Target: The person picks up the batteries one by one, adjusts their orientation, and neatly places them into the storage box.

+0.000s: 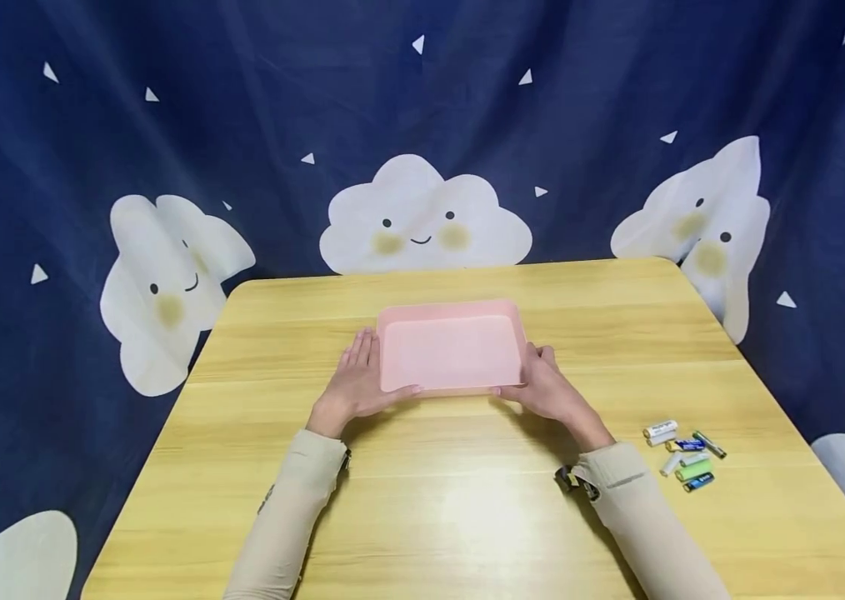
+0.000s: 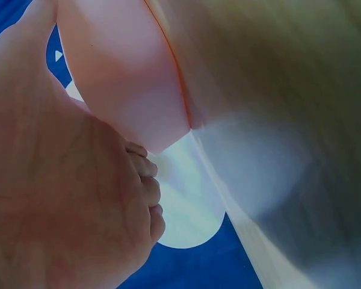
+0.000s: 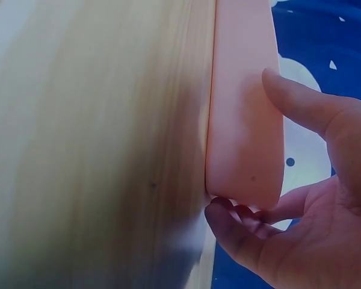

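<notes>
A shallow pink rectangular tray [image 1: 454, 354] sits on the wooden table with nothing inside it. My left hand [image 1: 359, 383] lies at its near left corner, with the fingers straight along the left side and the thumb stretched along the front wall. At the near right corner is my right hand [image 1: 542, 383]. In the right wrist view, the thumb presses the tray's front wall [image 3: 243, 120] while the bent fingers [image 3: 231, 226] hold the corner's other side. The left wrist view shows the left palm [image 2: 66, 180] beside the tray's wall [image 2: 126, 72].
Several loose batteries [image 1: 695, 471] lie in a small group on the table [image 1: 422, 517], right of my right forearm. Behind the table hangs a dark blue curtain [image 1: 257, 100] with white clouds. A dark strap [image 1: 576, 482] is on the right wrist.
</notes>
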A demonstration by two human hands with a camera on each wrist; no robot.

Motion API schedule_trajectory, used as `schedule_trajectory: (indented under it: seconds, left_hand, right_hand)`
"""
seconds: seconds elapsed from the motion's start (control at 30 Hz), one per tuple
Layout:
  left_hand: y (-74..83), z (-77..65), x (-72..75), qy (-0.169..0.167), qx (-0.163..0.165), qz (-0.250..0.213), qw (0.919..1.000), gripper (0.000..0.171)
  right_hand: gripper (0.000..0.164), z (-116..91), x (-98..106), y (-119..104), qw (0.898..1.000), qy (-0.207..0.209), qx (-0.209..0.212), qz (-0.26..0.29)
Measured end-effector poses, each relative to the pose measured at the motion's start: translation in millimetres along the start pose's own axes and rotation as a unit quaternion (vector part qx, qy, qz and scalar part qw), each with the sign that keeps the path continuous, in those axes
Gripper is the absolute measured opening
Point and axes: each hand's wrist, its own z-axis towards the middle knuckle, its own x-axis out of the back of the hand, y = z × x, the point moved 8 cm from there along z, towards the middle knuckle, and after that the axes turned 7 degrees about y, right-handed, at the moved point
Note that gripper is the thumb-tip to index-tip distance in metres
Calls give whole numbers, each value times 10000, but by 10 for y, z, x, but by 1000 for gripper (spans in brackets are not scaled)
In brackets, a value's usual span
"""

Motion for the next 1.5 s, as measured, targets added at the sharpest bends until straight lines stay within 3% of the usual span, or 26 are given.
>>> schedule_trajectory:
  seconds: [0.17, 0.27, 0.4, 0.53, 0.73, 0.9, 1.27, 1.5]
  left_hand:
    - [-34, -30, 23, 29, 14, 22, 10000, 130]
    - [-31, -40, 5, 28, 1, 8, 10000, 130]
    - [10, -61, -17, -58, 19, -1, 10000, 131]
    - [74, -73, -39, -83, -19, -23, 10000, 131]
    - [143, -42, -92, -93, -47, 46, 9999, 131]
    - [182, -40, -87, -109, -33, 32, 9999, 131]
    - [210, -29, -90, -122, -24, 32, 9999, 131]
    - [233, -22, -100, -75, -20, 44, 10000, 130]
  right_hand:
    - [73, -20, 13, -46, 9999, -123, 96, 25]
    - [84, -72, 106, -20, 9996, -223, -121, -131]
    - [89, -161, 350, 29, 9979, -159, -230, -576]
    - [76, -292, 660, 97, 9942, 152, -73, -1061]
    - [75, -605, 1090, 347, 9841, 478, -369, -1668]
    - [77, -848, 1315, 593, 9746, 502, -575, -2106]
    - [81, -1141, 1422, 945, 9532, 141, -978, -2859]
    - [71, -1219, 1414, 1059, 9471, -37, -1137, -3002]
